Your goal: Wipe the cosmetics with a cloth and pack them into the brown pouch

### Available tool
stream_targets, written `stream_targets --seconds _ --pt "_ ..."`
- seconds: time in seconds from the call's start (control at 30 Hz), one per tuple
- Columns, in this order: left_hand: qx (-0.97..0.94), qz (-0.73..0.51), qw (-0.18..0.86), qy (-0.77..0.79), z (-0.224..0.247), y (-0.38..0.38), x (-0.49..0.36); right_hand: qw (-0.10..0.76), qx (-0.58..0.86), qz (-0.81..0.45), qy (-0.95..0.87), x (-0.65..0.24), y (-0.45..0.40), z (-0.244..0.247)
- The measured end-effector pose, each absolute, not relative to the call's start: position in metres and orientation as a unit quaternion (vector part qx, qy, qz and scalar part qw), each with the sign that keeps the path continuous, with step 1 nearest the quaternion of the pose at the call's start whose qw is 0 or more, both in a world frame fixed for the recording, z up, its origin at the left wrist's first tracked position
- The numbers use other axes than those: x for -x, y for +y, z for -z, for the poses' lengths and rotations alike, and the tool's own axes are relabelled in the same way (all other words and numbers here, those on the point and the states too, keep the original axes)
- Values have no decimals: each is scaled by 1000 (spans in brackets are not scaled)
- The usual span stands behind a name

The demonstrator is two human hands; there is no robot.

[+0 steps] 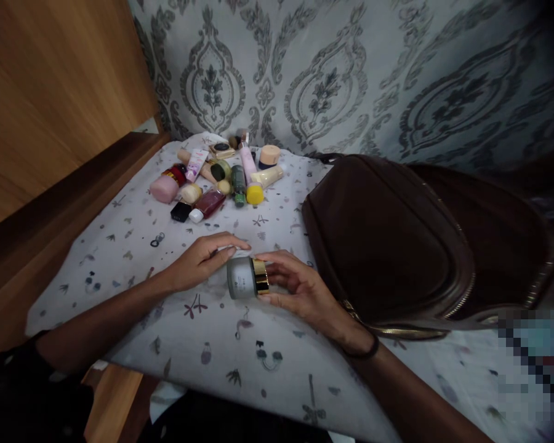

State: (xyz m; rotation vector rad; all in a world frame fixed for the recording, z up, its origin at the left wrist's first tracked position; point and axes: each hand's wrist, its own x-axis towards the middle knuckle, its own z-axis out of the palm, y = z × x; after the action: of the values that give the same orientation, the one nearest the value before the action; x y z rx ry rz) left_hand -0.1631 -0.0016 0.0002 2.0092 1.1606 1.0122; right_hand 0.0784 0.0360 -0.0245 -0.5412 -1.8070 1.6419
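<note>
My right hand grips a frosted glass cream jar by its shiny gold lid. The jar lies tilted on its side, lid toward my right palm, low over the patterned cloth. My left hand is closed at the jar's upper side, thumb and fingers pinching a thin white wipe. Whether the wipe touches the glass I cannot tell. Small print shows on the jar's body. Both hands are in front of a cluster of cosmetics.
Behind my hands sit a dark red bottle, a green bottle, a yellow-capped tube, a pink container and several others. A brown leather bag fills the right side. A wooden panel stands left; patterned fabric hangs behind.
</note>
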Motion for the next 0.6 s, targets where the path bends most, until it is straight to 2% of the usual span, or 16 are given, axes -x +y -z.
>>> stream_targets --seconds 0.6 --pt "-841 -377 153 357 -23 -20 151 323 246 -551 -730 -77 35 25"
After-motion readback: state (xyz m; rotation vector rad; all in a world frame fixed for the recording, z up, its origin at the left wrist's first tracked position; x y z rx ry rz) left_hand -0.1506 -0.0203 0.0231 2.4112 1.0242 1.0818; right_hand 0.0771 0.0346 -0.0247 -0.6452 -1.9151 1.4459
